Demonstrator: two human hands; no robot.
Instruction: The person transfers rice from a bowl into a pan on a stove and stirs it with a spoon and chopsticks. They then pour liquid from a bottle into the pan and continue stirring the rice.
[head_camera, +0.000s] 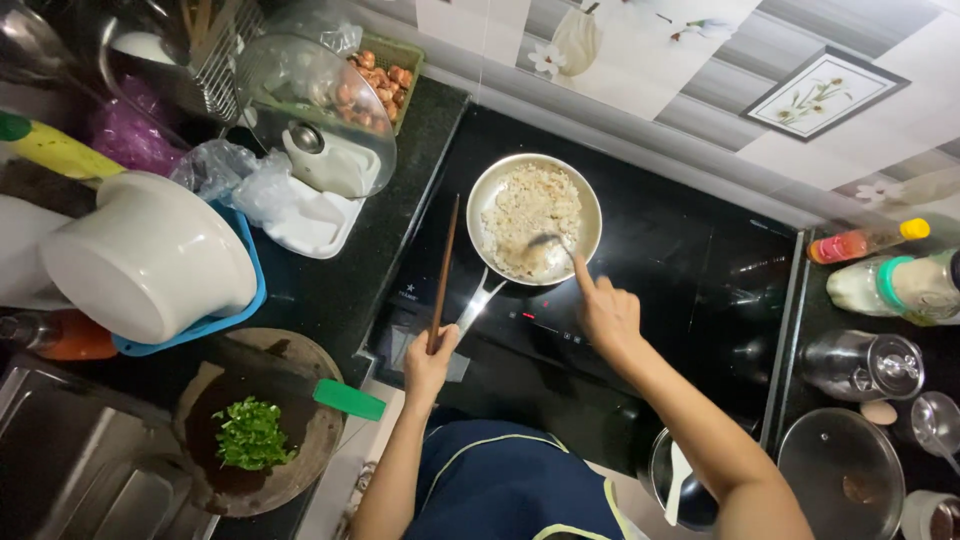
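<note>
The right hand (607, 315) pinches a spoon (552, 243) angled toward eleven o'clock into the pan (590, 200), at twelve o'clock from both hands. The left hand (430, 362) grips upright chopsticks (443, 270) beside the pan's handle (478, 303).

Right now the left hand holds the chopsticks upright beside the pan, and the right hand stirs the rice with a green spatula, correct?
Not quite. In the head view the right hand stirs the rice with a metal spoon, not a green spatula. The left hand does hold the chopsticks beside the pan.
</note>
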